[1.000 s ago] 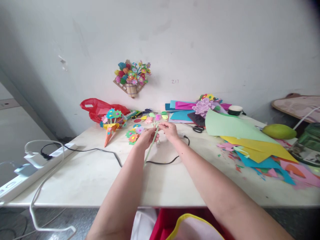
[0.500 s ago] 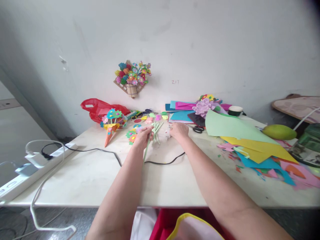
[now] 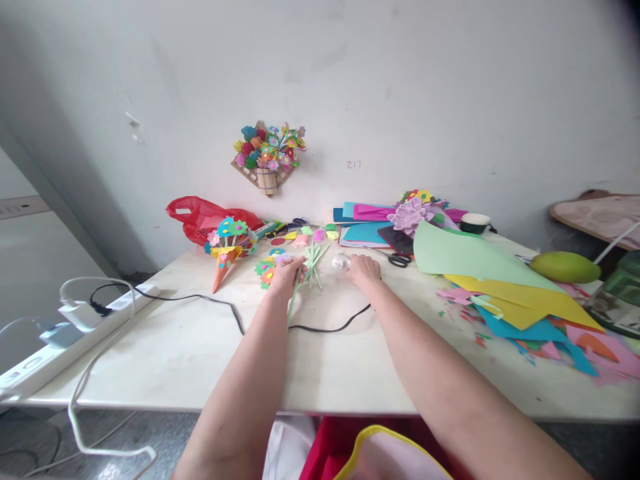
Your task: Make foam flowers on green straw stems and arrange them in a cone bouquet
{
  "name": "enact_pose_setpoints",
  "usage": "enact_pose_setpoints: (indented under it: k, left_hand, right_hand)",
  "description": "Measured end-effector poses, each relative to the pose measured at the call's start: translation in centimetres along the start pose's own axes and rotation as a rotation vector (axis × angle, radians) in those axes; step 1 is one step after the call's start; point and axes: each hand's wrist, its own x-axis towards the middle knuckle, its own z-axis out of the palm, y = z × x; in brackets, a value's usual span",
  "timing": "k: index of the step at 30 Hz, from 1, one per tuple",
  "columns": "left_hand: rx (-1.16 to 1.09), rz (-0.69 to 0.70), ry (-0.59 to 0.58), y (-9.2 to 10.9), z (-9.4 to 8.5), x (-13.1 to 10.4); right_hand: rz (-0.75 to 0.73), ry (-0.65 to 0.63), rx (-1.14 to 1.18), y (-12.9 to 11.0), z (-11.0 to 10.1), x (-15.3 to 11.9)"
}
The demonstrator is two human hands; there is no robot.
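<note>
On the white desk, a black cable bends near the lower end of a long, narrow, pale green strip, pinched in the fingers of the left hand. Shorter green strips lie crisscrossed beside it. Foam flowers sit left. The right hand is at a small white lump; its fingers' opening cannot be told.

Person wears a red garment with a pale front panel edged in yellow trim. White fabric visible at left. Both forearms bare, without sleeves.
</note>
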Motion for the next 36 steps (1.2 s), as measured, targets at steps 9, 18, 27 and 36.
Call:
enact_pose_setpoints:
  k: [9,18,27,36]
  left_hand:
    - [0.088,0.005,-0.015,0.0,-0.2,-0.2]
    - [0.104,-0.003,-0.057,-0.2,-0.3,0.0]
    - [0.134,-0.023,-0.047,-0.6,-0.4,0.2]
    - [0.137,-0.039,-0.025,-0.5,-0.2,0.0]
  right_hand:
    - [0.125,0.035,0.863,1.5,-0.2,1.3]
    - [-0.022,-0.345,1.428,1.8,-0.6,0.7]
    - [-0.125,-0.415,1.39,1.3,-1.4,0.1]
    - [-0.141,-0.395,1.363,1.1,-1.4,-0.1]
